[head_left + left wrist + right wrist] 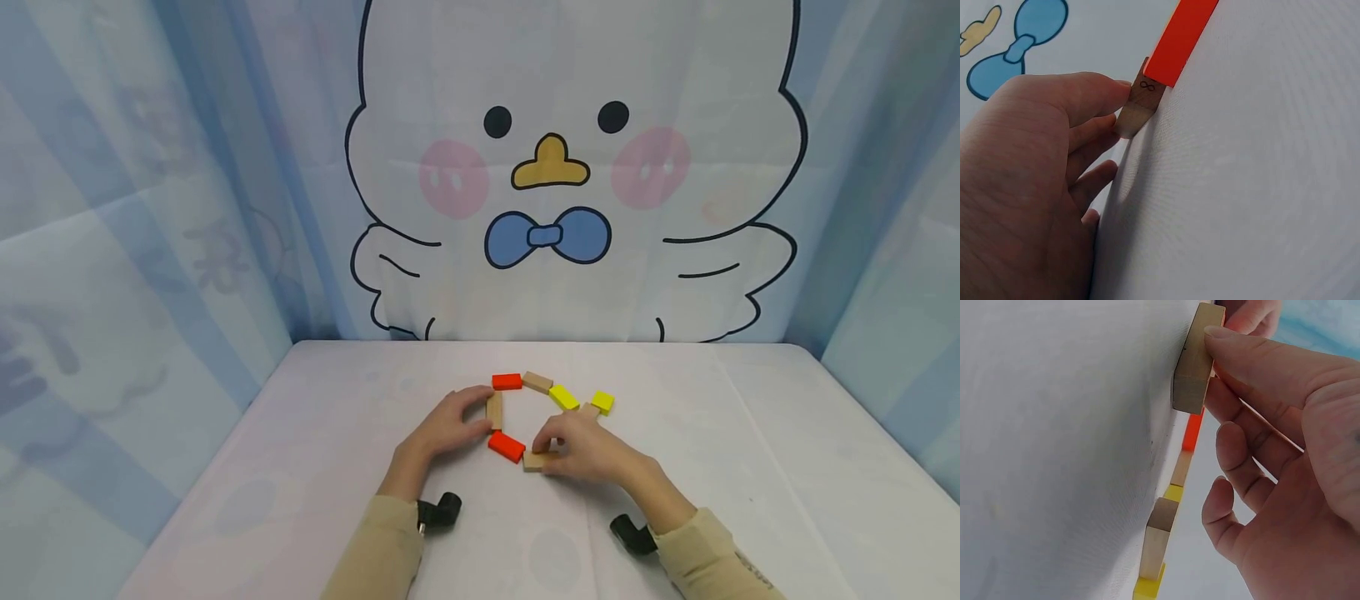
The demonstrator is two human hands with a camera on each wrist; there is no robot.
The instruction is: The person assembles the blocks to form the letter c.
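In the head view my right hand pinches a plain wooden block at the near side of a ring of blocks. The right wrist view shows the thumb on one face of that wooden block and fingers behind it. My left hand rests at the ring's left side, thumb and fingertips against another wooden block. This wooden block bears a dark mark like an 8 in the left wrist view. A red block lies between the two wooden ones.
Farther round the ring lie a second red block, a wooden block, a yellow block and a wooden block partly behind the right hand. Another yellow block sits at the right. A white cloth covers the table.
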